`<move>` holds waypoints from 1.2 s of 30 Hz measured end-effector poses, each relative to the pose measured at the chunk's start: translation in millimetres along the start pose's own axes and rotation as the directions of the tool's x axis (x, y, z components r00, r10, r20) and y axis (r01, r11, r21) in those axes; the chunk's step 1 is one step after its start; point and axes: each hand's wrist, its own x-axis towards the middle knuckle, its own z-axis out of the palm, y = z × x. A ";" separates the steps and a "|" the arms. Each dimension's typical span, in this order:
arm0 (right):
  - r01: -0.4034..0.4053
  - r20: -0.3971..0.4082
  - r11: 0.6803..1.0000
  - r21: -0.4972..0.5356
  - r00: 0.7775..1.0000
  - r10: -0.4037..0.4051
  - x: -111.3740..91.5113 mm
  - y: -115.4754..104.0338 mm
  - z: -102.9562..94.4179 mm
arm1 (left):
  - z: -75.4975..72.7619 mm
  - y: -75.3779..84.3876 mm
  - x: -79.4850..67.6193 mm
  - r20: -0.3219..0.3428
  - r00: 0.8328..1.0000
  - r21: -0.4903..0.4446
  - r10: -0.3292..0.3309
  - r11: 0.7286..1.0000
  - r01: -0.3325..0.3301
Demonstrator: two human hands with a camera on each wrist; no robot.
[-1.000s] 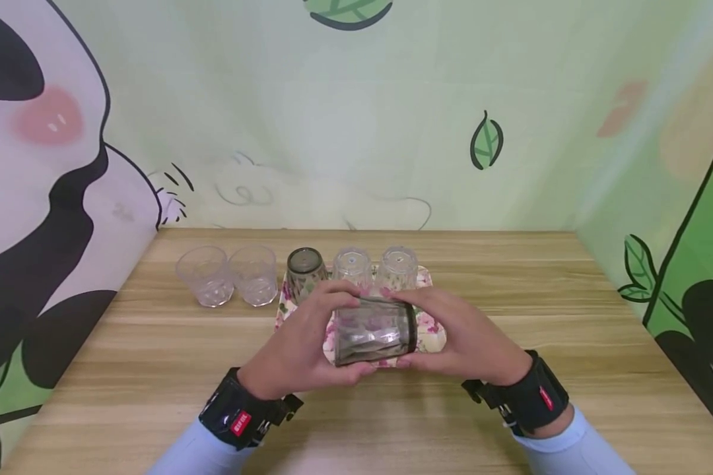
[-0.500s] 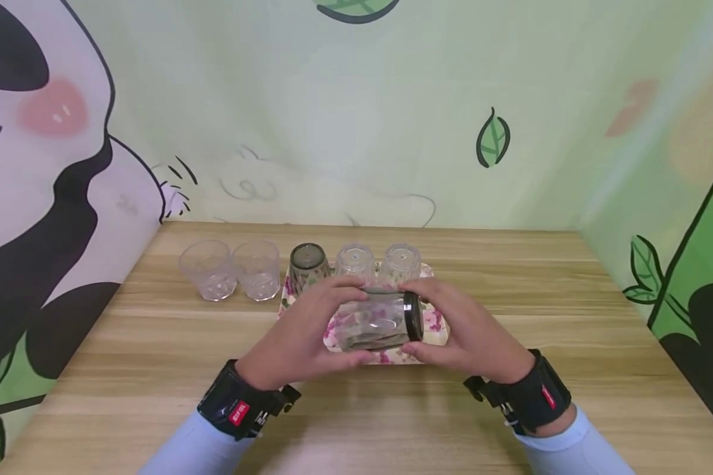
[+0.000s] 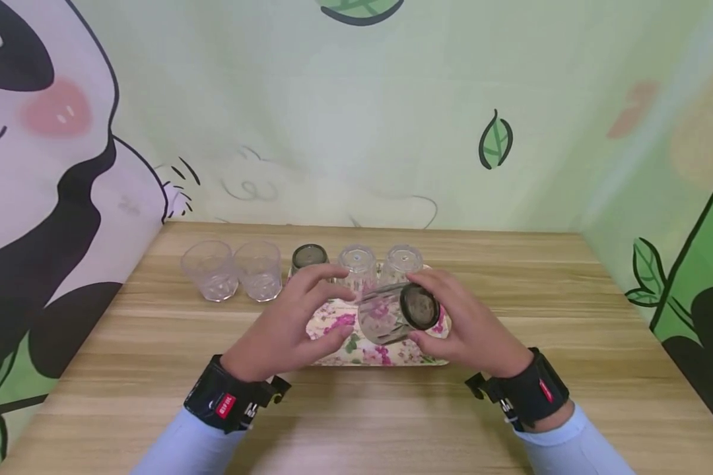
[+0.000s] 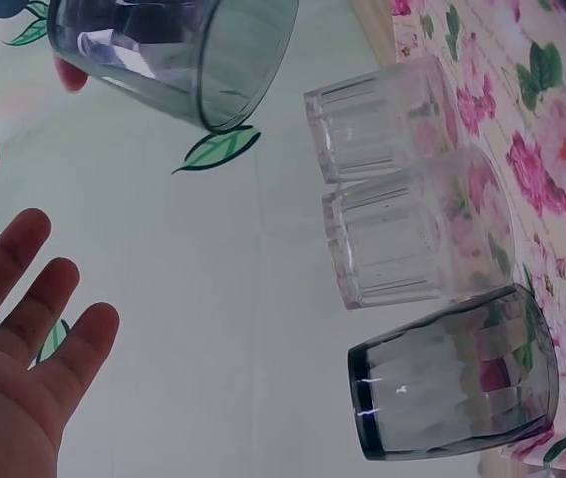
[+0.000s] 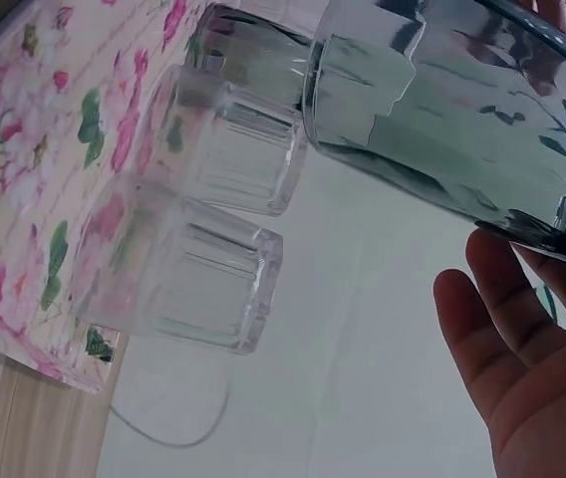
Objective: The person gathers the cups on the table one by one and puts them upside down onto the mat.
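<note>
My right hand (image 3: 472, 323) grips a smoky grey glass (image 3: 386, 315) near its dark thick base, between the thumb and the fingers. It is tilted on its side above a floral tray (image 3: 337, 320), mouth towards the left and base facing me. Beside the mouth, my left hand (image 3: 288, 323) is spread with thumb and fingers apart; the left wrist view shows a gap between its fingers (image 4: 34, 274) and the glass. Along the tray's back stand an upside-down grey glass (image 3: 309, 256) and two upside-down clear glasses (image 3: 356, 260), (image 3: 404, 259), partly behind my hands.
Two clear glasses (image 3: 210, 270), (image 3: 259, 270) stand upright on the wooden table (image 3: 154, 356), left of the tray. A printed wall (image 3: 356, 132) rises behind the table's back edge. Black camera straps (image 3: 535, 389) are round both wrists.
Both hands held the grey glass earlier. My left hand has let go and drawn back left, while my right hand has turned the glass so its base faces me more.
</note>
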 end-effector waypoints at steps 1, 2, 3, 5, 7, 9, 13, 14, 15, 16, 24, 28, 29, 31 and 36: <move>-0.005 -0.003 1.000 -0.001 1.000 0.005 -0.1 0.9 0.6 | -0.5 -0.2 -0.1 0.002 1.000 -0.003 0.000 1.000 0.000; -0.010 -0.007 1.000 0.001 1.000 0.010 -0.4 1.9 1.4 | -0.9 -0.3 -0.1 0.003 1.000 -0.004 -0.001 1.000 0.001; -0.018 -0.011 1.000 0.004 1.000 0.018 -0.7 2.7 2.2 | -1.2 -0.5 0.0 0.004 1.000 -0.004 -0.001 1.000 0.001; -0.032 -0.019 0.999 0.016 0.999 0.033 -1.1 3.8 3.4 | -1.7 -0.8 0.2 0.000 1.000 -0.006 0.002 1.000 -0.002; -0.050 -0.028 0.998 0.026 0.998 0.051 -1.3 4.6 4.5 | -1.9 -1.1 0.4 -0.004 1.000 -0.006 0.004 1.000 -0.004; -0.064 -0.034 0.997 0.032 0.997 0.065 -1.4 5.5 5.6 | -1.8 -1.5 0.2 -0.008 1.000 -0.006 0.003 1.000 -0.003; -0.073 -0.041 0.997 0.020 0.996 0.074 -1.1 8.2 7.9 | -1.5 -2.4 -0.3 -0.007 1.000 -0.004 -0.006 1.000 0.006; -0.071 -0.045 0.997 0.018 0.996 0.072 -1.1 9.1 8.5 | -1.4 -2.6 -0.4 -0.006 1.000 -0.003 -0.007 1.000 0.007; -0.070 -0.048 0.997 0.016 0.996 0.071 -1.1 10.0 9.1 | -1.4 -2.7 -0.4 -0.005 1.000 -0.002 -0.009 1.000 0.009; -0.068 -0.052 0.998 0.014 0.996 0.069 -1.1 11.0 9.7 | -1.3 -2.9 -0.4 -0.004 1.000 -0.001 -0.009 1.000 0.009; -0.087 -0.046 0.996 -0.010 0.995 0.086 -1.0 18.8 16.8 | -0.5 -3.5 -1.0 0.006 1.000 0.009 -0.024 1.000 0.024; -0.127 -0.028 0.992 -0.013 0.992 0.127 -1.7 22.1 20.2 | -0.3 -4.0 -1.2 0.014 0.999 0.005 -0.035 0.999 0.035; -0.137 -0.025 0.990 -0.016 0.990 0.136 -1.9 23.0 21.0 | -0.4 -4.1 -1.2 0.017 0.999 0.002 -0.036 0.999 0.036; -0.153 -0.018 0.988 -0.016 0.988 0.153 -2.2 24.5 22.3 | -0.2 -4.4 -1.6 0.020 0.999 -0.005 -0.038 0.999 0.038; -0.180 -0.001 0.983 -0.030 0.984 0.180 -2.4 27.8 25.3 | 0.1 -4.6 -2.2 0.024 0.999 -0.019 -0.047 0.999 0.047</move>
